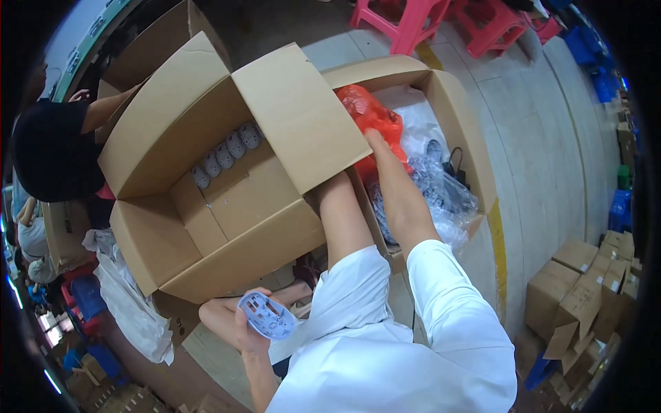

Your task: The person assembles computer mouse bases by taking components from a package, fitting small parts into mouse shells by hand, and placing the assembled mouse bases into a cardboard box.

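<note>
My left hand [250, 336] is closed on a pale lavender plastic shell [267, 316], oval, with cut-outs and small posts on the side facing up. It is held low, in front of the open cardboard box [227, 275]. Inside that box a row of several similar oval shells [235, 145] stands along the far wall. My right arm reaches over a second carton [458, 117], and my right hand [374, 140] is at a red plastic bag [385, 124] in it. The box flap [303, 113] and the bag hide its fingers. Beside the bag lies crumpled clear plastic wrap [441, 199].
Pink stools [406, 27] stand beyond the cartons. At the left a person in a dark shirt [55, 148] reaches into another carton [148, 51]. A white plastic sack [131, 296] hangs beside my box. Stacked cartons [558, 282] are at the right.
</note>
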A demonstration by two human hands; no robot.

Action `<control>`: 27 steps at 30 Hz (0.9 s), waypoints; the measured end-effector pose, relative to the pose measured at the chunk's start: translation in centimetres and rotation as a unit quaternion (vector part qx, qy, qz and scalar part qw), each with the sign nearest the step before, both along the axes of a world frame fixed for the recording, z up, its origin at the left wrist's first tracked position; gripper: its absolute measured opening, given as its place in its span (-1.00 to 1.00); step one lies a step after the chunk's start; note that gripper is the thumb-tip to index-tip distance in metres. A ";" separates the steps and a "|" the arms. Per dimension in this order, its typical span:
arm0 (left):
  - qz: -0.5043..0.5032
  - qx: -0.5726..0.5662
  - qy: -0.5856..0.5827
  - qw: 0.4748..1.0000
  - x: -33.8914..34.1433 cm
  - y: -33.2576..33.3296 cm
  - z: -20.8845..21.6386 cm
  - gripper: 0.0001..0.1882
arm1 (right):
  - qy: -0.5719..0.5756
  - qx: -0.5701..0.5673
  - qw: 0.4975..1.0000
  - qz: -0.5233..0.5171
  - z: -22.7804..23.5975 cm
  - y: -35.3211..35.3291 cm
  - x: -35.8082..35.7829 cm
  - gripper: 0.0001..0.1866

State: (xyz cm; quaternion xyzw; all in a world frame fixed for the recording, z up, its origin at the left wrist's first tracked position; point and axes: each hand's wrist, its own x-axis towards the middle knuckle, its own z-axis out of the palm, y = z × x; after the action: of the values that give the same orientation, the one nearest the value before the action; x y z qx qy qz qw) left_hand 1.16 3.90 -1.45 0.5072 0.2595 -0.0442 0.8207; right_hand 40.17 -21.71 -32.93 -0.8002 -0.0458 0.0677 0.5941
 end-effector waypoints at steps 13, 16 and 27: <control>0.027 -0.070 0.022 0.997 -0.8 -0.7 -2.0 -0.33 | 0.140 0.127 0.971 -0.144 1.9 -3.3 -3.1 -0.81; 0.017 -0.089 0.009 0.996 -1.2 -0.8 -1.7 -0.33 | 0.151 0.152 0.961 -0.177 4.3 -3.5 -3.3 -0.82; 0.025 -0.253 -0.026 0.967 -4.6 0.9 -2.2 -0.38 | 0.186 0.245 0.932 -0.193 16.0 -8.7 -14.3 -0.87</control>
State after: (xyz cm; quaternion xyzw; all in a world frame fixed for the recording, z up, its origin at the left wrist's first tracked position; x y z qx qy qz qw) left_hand -3.43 4.76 -3.66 0.2773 0.2311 -0.0746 0.9296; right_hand 25.91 -30.37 -16.92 -0.5963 0.2055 0.0862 0.7712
